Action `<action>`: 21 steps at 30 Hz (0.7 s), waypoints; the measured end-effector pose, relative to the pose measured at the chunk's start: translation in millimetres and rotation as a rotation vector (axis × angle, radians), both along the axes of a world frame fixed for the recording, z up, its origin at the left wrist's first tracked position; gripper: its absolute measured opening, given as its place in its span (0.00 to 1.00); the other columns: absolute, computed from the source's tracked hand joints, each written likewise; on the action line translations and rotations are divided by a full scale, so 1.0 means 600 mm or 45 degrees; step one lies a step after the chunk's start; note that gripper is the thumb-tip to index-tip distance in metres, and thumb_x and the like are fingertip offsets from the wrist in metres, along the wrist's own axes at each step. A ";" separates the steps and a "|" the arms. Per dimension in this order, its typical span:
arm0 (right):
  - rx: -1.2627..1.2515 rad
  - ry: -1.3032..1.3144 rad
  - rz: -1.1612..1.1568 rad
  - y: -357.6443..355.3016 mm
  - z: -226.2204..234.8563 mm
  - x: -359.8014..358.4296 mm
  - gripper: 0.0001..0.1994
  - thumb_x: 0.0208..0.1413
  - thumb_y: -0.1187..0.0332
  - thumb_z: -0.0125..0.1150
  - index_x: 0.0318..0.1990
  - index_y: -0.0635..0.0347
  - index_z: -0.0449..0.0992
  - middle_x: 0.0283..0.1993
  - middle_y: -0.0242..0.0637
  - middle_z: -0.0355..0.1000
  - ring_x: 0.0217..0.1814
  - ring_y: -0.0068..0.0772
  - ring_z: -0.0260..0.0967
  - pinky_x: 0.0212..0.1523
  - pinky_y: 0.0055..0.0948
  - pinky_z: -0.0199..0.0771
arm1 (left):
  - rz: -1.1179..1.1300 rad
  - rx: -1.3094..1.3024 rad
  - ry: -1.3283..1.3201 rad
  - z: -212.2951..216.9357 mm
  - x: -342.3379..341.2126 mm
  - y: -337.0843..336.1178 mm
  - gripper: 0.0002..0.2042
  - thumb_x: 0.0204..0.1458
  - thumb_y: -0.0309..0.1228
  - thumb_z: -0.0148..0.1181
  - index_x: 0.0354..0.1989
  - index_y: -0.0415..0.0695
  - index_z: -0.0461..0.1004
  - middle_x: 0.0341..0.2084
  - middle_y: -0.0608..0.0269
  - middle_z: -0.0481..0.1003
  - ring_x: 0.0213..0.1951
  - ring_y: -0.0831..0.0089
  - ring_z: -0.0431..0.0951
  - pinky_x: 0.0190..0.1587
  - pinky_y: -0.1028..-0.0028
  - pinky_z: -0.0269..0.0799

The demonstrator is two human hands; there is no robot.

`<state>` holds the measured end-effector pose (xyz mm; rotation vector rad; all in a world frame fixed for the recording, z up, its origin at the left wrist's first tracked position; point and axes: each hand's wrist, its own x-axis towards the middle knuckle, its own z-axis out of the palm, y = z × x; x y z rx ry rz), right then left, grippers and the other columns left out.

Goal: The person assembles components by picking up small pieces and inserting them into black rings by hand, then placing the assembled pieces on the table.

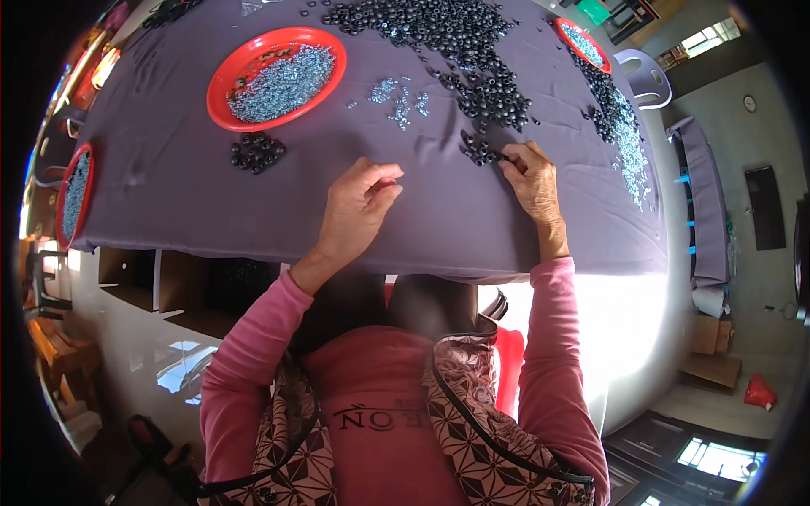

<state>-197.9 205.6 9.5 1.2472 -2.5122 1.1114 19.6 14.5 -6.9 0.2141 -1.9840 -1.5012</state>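
Over the purple-grey tablecloth [447, 228], my left hand [359, 207] hovers with its fingers curled in and the thumb close to the forefinger. What it holds, if anything, is hidden. My right hand [533, 181] pinches at the edge of a small cluster of black ring-like pieces [478, 150], and a dark bit shows at its fingertips. Between and beyond my hands lie loose small shiny silvery-blue pieces [400, 105]. A red plate [221, 105] heaped with the same shiny pieces [291, 84] stands ahead of my left hand, and a small group of black pieces [257, 153] lies just below it.
A large pile of black pieces [439, 29] spreads across the far side. More red plates stand at the left edge [64, 226] and far right [560, 35]. Shiny pieces [629, 152] are strewn along the right side. A pale plastic chair [650, 78] stands beyond the table.
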 end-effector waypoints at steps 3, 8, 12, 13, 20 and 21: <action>-0.122 -0.131 -0.037 -0.004 0.009 0.031 0.08 0.46 0.76 0.62 0.36 0.63 0.74 0.29 0.32 0.70 0.26 0.19 0.67 0.30 0.21 0.68 | -0.006 0.055 -0.015 0.004 0.005 -0.002 0.08 0.51 0.20 0.57 0.39 0.40 0.74 0.28 0.71 0.67 0.29 0.84 0.68 0.32 0.83 0.65; -0.293 -0.123 0.287 -0.068 0.047 0.136 0.10 0.41 0.81 0.62 0.34 0.63 0.74 0.31 0.32 0.73 0.29 0.19 0.69 0.32 0.20 0.70 | -0.188 0.533 -0.026 0.005 -0.002 0.003 0.07 0.56 0.25 0.53 0.42 0.41 0.74 0.32 0.69 0.72 0.32 0.82 0.73 0.33 0.82 0.69; -0.346 -0.137 0.465 -0.118 0.050 0.173 0.11 0.40 0.82 0.62 0.34 0.63 0.74 0.30 0.32 0.72 0.27 0.19 0.67 0.31 0.19 0.69 | -0.253 0.732 0.068 0.004 -0.008 -0.003 0.12 0.58 0.29 0.51 0.47 0.38 0.70 0.35 0.64 0.73 0.34 0.79 0.73 0.36 0.78 0.71; -0.352 -0.130 0.471 -0.127 0.047 0.177 0.12 0.39 0.83 0.62 0.34 0.63 0.74 0.30 0.31 0.71 0.27 0.19 0.66 0.30 0.19 0.69 | -0.241 0.727 0.061 0.005 -0.007 -0.008 0.12 0.58 0.29 0.51 0.47 0.38 0.70 0.35 0.64 0.73 0.34 0.79 0.73 0.36 0.78 0.71; -0.374 -0.220 0.430 -0.143 0.034 0.197 0.13 0.39 0.83 0.62 0.36 0.61 0.76 0.28 0.30 0.68 0.26 0.18 0.64 0.29 0.19 0.68 | -0.421 0.882 0.097 0.003 0.000 -0.018 0.11 0.58 0.29 0.52 0.46 0.38 0.70 0.37 0.63 0.73 0.36 0.78 0.73 0.39 0.76 0.70; -0.373 -0.219 0.426 -0.141 0.033 0.196 0.13 0.39 0.83 0.62 0.36 0.61 0.76 0.28 0.30 0.68 0.26 0.18 0.64 0.29 0.19 0.68 | -0.439 0.872 0.086 0.004 0.000 -0.018 0.11 0.58 0.29 0.52 0.46 0.39 0.70 0.38 0.63 0.73 0.37 0.78 0.73 0.40 0.76 0.70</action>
